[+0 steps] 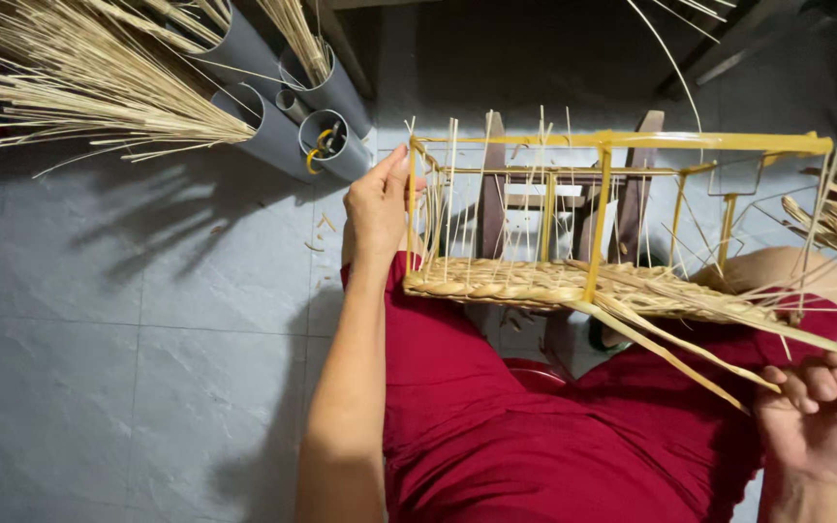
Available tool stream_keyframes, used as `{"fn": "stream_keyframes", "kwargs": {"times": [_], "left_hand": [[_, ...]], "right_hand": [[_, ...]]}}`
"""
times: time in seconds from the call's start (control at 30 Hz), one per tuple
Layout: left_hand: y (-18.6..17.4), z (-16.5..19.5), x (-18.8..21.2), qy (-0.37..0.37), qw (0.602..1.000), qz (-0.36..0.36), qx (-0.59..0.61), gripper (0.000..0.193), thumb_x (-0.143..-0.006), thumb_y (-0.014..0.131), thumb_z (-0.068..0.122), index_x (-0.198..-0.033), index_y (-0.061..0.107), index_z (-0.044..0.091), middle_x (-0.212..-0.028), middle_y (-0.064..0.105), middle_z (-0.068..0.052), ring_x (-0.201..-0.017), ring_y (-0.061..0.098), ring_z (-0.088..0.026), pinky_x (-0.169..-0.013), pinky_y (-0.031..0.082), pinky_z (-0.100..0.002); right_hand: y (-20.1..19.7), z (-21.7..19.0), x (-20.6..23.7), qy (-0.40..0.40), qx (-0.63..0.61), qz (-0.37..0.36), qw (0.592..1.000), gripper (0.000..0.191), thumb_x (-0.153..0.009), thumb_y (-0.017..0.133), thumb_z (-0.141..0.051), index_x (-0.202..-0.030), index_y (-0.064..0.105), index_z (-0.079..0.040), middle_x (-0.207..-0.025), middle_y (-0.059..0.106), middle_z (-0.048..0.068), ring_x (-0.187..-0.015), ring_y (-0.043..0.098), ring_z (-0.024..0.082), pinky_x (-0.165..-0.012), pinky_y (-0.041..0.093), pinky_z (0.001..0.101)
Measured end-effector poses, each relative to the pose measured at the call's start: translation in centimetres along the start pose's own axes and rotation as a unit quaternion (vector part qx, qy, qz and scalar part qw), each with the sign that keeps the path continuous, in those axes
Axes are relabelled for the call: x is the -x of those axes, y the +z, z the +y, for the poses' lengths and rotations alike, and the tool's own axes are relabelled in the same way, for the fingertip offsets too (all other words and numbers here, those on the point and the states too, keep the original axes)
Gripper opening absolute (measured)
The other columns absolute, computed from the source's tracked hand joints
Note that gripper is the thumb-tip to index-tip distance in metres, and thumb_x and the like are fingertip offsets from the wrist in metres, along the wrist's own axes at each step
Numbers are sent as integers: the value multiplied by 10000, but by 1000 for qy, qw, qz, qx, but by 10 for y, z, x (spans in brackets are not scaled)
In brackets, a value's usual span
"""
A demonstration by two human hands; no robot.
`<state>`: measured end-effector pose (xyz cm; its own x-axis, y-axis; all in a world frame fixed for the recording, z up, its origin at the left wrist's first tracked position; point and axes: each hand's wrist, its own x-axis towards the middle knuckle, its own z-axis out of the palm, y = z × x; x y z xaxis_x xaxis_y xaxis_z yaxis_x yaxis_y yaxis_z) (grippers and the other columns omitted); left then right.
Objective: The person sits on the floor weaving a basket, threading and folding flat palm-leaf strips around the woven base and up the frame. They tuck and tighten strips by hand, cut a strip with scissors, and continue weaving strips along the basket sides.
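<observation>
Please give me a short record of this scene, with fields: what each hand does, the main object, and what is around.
Left hand: grips the corner of the yellow frame
Right hand: holds loose flat strands
Main object: half-woven basket, woven band along its base, thin upright stakes
Support: rests on lap, red garment
Around: grey tubes holding straw bundles, grey tiled floor

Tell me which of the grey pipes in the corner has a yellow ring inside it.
The grey pipe nearest the left hand: a yellow ring sits in its mouth. The others hold straw or nothing.
</observation>
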<state>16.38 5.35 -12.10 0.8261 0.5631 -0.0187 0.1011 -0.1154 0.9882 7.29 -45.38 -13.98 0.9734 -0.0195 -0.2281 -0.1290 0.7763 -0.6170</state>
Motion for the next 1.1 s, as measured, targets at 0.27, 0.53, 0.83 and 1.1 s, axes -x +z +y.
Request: {"fn": "stream_keyframes", "kwargs": {"times": [0.27,0.53,0.83,1.1], "left_hand": [[5,-3,7,196,954,89,-211,240,-934,728,141,-1169,745,92,-897,731,-140,-800,725,-273,-741,561,-402],[7,4,-12,15,973,12,-231,190,-966,690,237,-967,704,48,-799,761,-109,-730,722,-249,-692,553,-391],[-8,19,-37,-210,941,-199,175,285,-995,649,298,-1033,701,21,-791,715,-47,-616,674,-111,-575,585,-256],[14,14,-28,-158,958,-117,211,268,-1035,568,297,-848,620,111,-582,472,42,-402,341,-36,-335,244,-229]], "right_hand": [[2,2,-5,4,23,4,1000,69,-1033,530,-84,-1036,598,-96,-892,573,-17,-738,486,104,-1096,400,362],[-1,5,-6,-17,10,17,1000,76,-1009,491,-40,-967,551,-60,-899,553,-6,-727,453,87,-824,354,249],[4,7,-9,-9,54,-15,998,55,-985,526,-77,-935,548,-71,-798,520,-8,-638,397,98,-842,388,253],[34,10,-7,16,61,-7,998,127,-1012,588,-199,-992,617,-77,-687,505,-19,-623,399,115,-904,447,332]]}}
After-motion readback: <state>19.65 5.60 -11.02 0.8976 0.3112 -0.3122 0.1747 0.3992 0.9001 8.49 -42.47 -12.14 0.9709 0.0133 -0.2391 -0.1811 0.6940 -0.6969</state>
